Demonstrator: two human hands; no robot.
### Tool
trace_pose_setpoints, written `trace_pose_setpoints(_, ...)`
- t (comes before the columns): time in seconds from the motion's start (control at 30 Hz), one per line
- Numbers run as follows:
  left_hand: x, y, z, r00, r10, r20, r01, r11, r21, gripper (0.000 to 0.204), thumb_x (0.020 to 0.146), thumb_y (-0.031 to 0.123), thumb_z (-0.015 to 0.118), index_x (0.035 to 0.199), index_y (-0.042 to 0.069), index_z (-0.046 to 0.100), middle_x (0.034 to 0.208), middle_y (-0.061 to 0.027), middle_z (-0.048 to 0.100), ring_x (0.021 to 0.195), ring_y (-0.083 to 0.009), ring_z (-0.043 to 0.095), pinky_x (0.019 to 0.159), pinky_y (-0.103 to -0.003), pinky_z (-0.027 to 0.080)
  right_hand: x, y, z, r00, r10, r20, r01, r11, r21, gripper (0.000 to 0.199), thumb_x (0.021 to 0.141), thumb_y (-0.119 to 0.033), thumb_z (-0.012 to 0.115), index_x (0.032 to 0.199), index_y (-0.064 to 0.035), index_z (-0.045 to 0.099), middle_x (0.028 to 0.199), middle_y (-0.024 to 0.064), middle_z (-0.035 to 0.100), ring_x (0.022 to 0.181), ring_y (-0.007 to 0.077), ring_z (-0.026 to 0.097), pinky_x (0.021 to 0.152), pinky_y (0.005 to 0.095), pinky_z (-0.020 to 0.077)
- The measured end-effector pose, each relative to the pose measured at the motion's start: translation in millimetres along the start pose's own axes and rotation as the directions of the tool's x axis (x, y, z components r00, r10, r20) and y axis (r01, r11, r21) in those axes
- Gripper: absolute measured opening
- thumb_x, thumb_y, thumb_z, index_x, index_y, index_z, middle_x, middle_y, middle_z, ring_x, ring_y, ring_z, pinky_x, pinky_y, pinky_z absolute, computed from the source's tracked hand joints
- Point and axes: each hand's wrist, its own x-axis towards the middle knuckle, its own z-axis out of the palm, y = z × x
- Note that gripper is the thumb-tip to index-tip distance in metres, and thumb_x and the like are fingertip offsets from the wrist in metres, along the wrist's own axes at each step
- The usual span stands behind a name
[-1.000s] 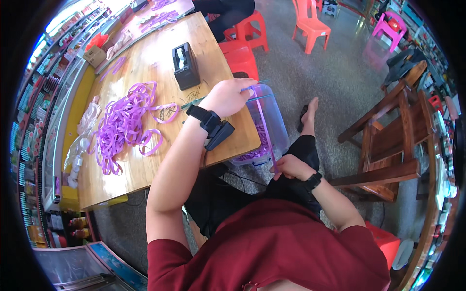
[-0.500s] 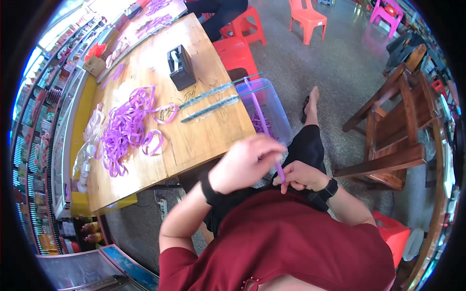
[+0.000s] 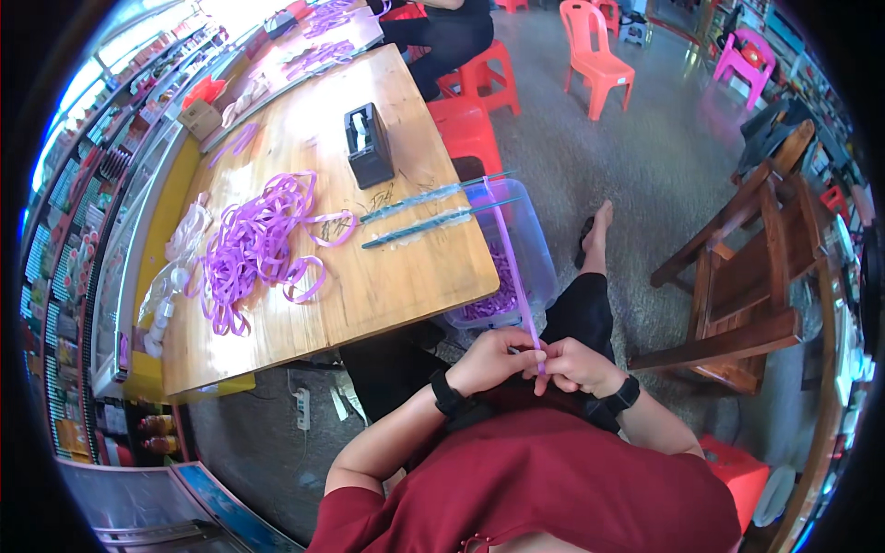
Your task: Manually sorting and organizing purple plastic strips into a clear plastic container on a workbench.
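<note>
A purple ribbon (image 3: 518, 286) runs taut from two thin dark green rods (image 3: 429, 226), which are taped to the wooden table and stick out past its edge, down to my hands. My left hand (image 3: 498, 362) pinches the ribbon close to its near end. Right beside it, my right hand (image 3: 579, 365) has its fingers closed on the same ribbon. The two hands nearly touch in front of my lap. Under the ribbon stands a clear plastic bin (image 3: 535, 249) holding many purple pieces. My fingers hide what exactly is at the ribbon's end.
On the wooden table (image 3: 369, 295) lie a tangled heap of purple ribbon (image 3: 258, 244) and a black tape dispenser (image 3: 369, 145). A wooden chair (image 3: 737, 267) is at the right, red plastic stools (image 3: 466, 129) beyond the table. Another person (image 3: 452, 41) sits at the far end.
My left hand has come down from above the ribbon to meet my right hand, and now grips the ribbon. The view has shifted slightly, showing more of the far side.
</note>
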Motion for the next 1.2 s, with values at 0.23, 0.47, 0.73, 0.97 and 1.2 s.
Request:
trace_pose_setpoints(0.23,0.4,-1.2,0.0,0.989,0.056,-0.14,-0.035,0.989,0.146,0.014,0.091,0.015,0.071,0.091,0.001,0.074,0.082,-0.0024,0.071,0.076,-0.009,0.063,0.07,-0.026,0.05,-9.7,-26.8,-17.9,0.929,-0.224,-0.294,0.146,0.953,-0.265,0.028,0.094,-0.027,0.065,0.104,-0.0011,0.07,0.085,0.0068,0.072,0.046,0.0033,0.047,0.043,0.0197,0.0353)
trace_pose_setpoints(0.47,-4.0,20.1,0.6,0.988,0.068,-0.137,-0.027,0.958,0.284,0.01,0.086,0.014,0.074,0.083,0.004,0.075,0.083,-0.0049,0.071,0.076,-0.0138,0.066,0.07,-0.029,0.052,21.9,-55.9,4.6,0.8,-0.557,-0.225,0.378,0.758,-0.532,0.029,0.086,-0.018,0.074,0.109,-0.0006,0.07,0.091,0.006,0.07,0.079,0.0124,0.064,0.074,0.0267,0.052)
trace_pose_setpoints(0.73,-9.8,7.1,0.1,0.932,0.326,-0.157,-0.248,0.893,0.376,0.012,0.085,0.015,0.073,0.084,0.003,0.074,0.08,-0.0093,0.07,0.074,-0.0226,0.067,0.068,-0.033,0.053,-53.6,-135.7,76.4,0.185,-0.948,0.259,0.941,0.095,-0.325,0.008,0.088,-0.002,0.062,0.095,-0.0011,0.066,0.096,0.0166,0.066,0.079,0.0331,0.066,0.069,0.0386,0.0543)
trace_pose_setpoints(0.97,-4.3,18.4,0.5,0.981,0.142,-0.135,-0.09,0.94,0.33,0.01,0.087,0.014,0.073,0.088,0.004,0.076,0.083,-0.0074,0.071,0.077,-0.0176,0.068,0.07,-0.029,0.053,-84.7,-210.8,146.1,-0.187,-0.688,0.701,0.915,0.137,0.379,0.006,0.091,-0.013,0.06,0.088,-0.0076,0.059,0.092,0.0098,0.062,0.063,0.0256,0.059,0.047,0.035,0.0426)
trace_pose_setpoints(1.2,-5.8,22.4,-2.5,0.969,0.228,-0.092,-0.175,0.903,0.392,0.01,0.087,0.013,0.073,0.089,0.004,0.076,0.084,-0.008,0.071,0.079,-0.0188,0.068,0.071,-0.031,0.054,-62.5,-156.7,107.4,-0.065,-0.664,0.745,0.992,-0.122,-0.023,0.02,0.091,-0.013,0.058,0.106,-0.0048,0.067,0.114,0.0162,0.066,0.084,0.0247,0.068,0.071,0.0356,0.055)
